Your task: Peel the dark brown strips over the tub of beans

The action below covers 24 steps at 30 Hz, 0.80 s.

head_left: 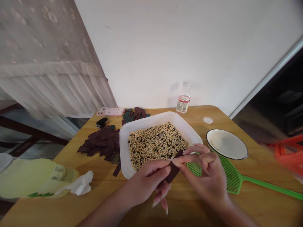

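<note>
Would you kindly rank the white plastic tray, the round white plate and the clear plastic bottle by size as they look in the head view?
1. White rectangular plastic tray
2. Round white black-rimmed plate
3. Clear plastic bottle, though it stands farther away, so its rank against the plate is unsure.

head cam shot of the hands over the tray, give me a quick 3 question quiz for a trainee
1. True or false: the green fly swatter lies inside the white tray.
2. What fills the tray? A) tissue B) pale and dark beans C) bottle
3. Fill in the blank: the left hand and right hand both hold a dark brown ____.

Key: 1 false; 2 B; 3 strip
</note>
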{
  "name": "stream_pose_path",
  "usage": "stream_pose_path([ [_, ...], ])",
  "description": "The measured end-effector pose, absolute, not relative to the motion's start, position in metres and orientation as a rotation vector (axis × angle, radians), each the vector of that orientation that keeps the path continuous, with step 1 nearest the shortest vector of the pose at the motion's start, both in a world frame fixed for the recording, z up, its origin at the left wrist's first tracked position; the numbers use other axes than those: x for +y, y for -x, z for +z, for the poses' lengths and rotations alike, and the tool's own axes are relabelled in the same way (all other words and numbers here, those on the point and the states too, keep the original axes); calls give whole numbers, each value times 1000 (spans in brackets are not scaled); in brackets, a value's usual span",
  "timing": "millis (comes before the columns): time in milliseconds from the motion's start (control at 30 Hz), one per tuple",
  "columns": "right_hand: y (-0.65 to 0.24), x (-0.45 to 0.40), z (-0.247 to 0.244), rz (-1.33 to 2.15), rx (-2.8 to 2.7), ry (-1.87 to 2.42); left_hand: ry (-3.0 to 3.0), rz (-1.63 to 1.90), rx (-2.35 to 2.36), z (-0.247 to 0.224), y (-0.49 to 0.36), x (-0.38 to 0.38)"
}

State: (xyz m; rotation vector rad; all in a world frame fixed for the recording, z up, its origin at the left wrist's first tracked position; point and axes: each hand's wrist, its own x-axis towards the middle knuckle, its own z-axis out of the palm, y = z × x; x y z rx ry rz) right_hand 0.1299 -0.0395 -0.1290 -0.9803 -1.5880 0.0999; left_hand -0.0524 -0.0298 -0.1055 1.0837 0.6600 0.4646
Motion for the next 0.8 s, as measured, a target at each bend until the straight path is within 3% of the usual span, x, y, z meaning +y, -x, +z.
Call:
stream_pose_path([
  [800,-132,-39,-133,152,-1449,1098,-1112,483,702,-102,52,-30],
])
